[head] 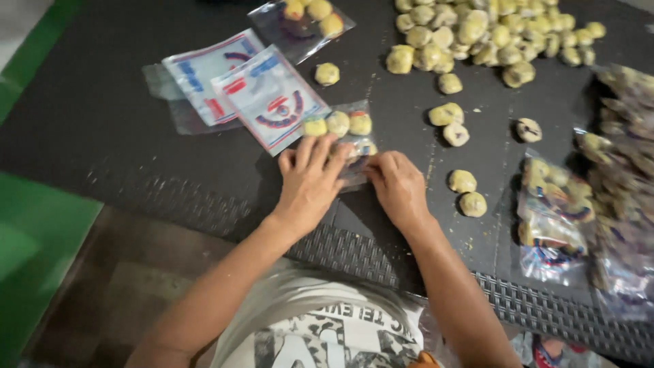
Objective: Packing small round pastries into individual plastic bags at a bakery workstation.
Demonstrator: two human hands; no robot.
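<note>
Dark woven mat surface point(136, 157), spans whole view.
Big heap of pale yellow-green round cookies point(490, 34), far right; loose ones strewn nearer, incl. two point(467, 192) just right of the hands.
Stack of filled clear plastic packs point(620, 184) along right edge.
Two empty flat clear bags w/ red-blue print point(245, 92), far left of centre, overlapping.
Another filled bag point(303, 20) at far edge.
Small clear plastic bag holding pale round cookies point(340, 129), centre, lying flat on surface, near end under both hands.
Left hand point(310, 180): fingers spread, pressed flat on bag's near-left part.
Right hand point(398, 187): fingers curled together, tips pinching bag's near-right edge.
Hands just beside each other, not touching.
</note>
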